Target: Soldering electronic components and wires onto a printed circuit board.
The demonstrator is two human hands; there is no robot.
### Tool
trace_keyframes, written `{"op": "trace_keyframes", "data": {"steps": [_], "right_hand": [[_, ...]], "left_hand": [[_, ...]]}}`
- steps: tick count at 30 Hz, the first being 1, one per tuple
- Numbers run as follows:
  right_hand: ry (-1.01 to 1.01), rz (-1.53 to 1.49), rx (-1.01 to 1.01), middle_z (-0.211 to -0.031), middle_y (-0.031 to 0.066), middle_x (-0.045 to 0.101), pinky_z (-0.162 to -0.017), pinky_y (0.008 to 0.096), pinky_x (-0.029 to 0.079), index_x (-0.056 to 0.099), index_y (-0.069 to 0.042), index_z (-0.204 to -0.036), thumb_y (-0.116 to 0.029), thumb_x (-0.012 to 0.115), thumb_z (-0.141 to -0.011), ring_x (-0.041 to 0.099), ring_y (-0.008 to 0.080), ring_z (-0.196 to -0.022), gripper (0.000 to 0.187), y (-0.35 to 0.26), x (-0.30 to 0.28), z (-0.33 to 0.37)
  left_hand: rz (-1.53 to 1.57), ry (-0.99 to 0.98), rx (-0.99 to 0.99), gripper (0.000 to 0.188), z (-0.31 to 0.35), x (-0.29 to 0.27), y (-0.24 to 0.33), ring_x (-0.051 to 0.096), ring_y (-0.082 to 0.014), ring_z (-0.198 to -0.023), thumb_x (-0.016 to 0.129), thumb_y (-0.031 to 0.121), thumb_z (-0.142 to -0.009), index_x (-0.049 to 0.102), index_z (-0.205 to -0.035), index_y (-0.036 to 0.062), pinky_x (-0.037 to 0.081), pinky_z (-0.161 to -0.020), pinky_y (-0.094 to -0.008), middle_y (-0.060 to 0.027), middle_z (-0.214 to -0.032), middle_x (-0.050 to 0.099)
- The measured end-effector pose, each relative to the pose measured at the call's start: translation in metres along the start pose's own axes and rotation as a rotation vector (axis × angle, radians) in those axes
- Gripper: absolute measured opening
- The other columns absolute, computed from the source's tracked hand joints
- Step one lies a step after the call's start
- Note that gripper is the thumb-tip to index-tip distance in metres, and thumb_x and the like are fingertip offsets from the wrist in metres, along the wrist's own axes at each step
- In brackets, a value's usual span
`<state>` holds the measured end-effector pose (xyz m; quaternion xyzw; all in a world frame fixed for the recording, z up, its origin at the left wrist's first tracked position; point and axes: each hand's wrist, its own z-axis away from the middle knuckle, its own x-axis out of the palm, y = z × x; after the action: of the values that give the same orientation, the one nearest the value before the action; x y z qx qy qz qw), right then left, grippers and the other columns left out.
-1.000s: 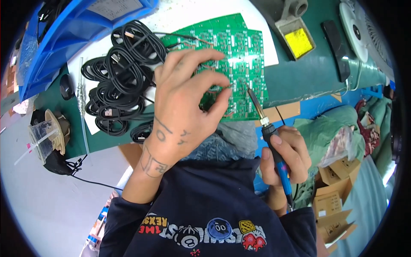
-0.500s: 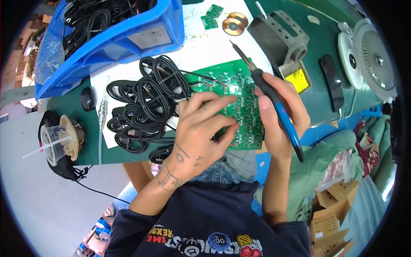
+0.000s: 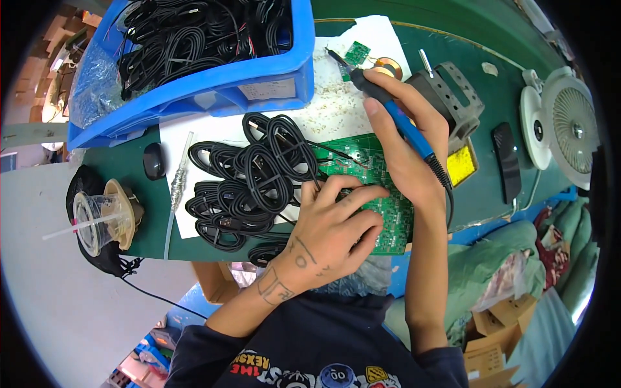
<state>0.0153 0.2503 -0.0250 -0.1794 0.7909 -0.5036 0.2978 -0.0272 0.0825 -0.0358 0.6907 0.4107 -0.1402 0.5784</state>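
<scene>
My right hand [image 3: 417,139] grips a blue and black soldering iron [image 3: 409,129], its tip pointing up and left over the white sheet beside a small green circuit board [image 3: 357,53]. On a large green circuit board panel [image 3: 393,226] rests my left hand [image 3: 339,223], fingers apart and bent, their undersides hidden. Several bundled black cables [image 3: 249,174] lie just left of that hand. Stripped cable ends with thin coloured wires [image 3: 346,155] reach over the panel's upper part. A copper coil [image 3: 389,67] sits partly behind the right hand.
A blue bin [image 3: 213,103] full of black cables stands at the far left. Solder wire [image 3: 178,184], a black mouse [image 3: 154,160] and a plastic cup [image 3: 97,223] are at the left. Rightward are a metal iron stand [image 3: 453,97] with yellow sponge [image 3: 460,166], a phone [image 3: 506,161] and a fan [image 3: 569,123].
The whole view has shifted, with the bench lower and further right. My right hand has carried the soldering iron away from the panel toward the small boards. My left thumb and index finger have parted.
</scene>
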Motion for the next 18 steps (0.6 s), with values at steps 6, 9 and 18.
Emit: {"op": "trace_keyframes", "data": {"steps": [6, 9, 18], "right_hand": [[-0.013, 0.007, 0.035, -0.098, 0.0060, 0.071, -0.069, 0.0252, 0.046, 0.074, 0.000, -0.119, -0.003, 0.071, -0.089, 0.055, 0.0128, -0.076, 0.030, 0.003, -0.002, -0.002], [-0.031, 0.018, 0.049, -0.098, 0.0063, 0.071, -0.070, 0.0254, 0.046, 0.074, 0.000, -0.119, -0.003, 0.071, -0.089, 0.056, 0.0132, -0.077, 0.031, -0.002, -0.005, 0.000], [0.180, 0.083, -0.031, -0.095, 0.0152, 0.072, -0.072, 0.0291, 0.052, 0.072, 0.005, -0.115, -0.002, 0.070, -0.086, 0.064, 0.0207, -0.076, 0.030, -0.022, -0.058, 0.098]], "left_hand": [[-0.010, -0.021, -0.010, 0.010, -0.001, 0.001, 0.001, 0.053, -0.0227, -0.112, 0.075, 0.012, -0.080, 0.066, -0.084, 0.0138, 0.033, -0.089, -0.0400, 0.0042, -0.128, 0.068], [-0.007, -0.025, -0.009, 0.010, -0.001, 0.000, 0.002, 0.053, -0.0229, -0.112, 0.074, 0.012, -0.080, 0.066, -0.084, 0.0139, 0.033, -0.089, -0.0402, 0.0039, -0.128, 0.067], [0.027, -0.070, -0.024, 0.009, -0.002, -0.002, 0.004, 0.051, -0.0240, -0.113, 0.072, 0.013, -0.082, 0.064, -0.083, 0.0131, 0.034, -0.091, -0.0413, 0.0018, -0.126, 0.064]]}}
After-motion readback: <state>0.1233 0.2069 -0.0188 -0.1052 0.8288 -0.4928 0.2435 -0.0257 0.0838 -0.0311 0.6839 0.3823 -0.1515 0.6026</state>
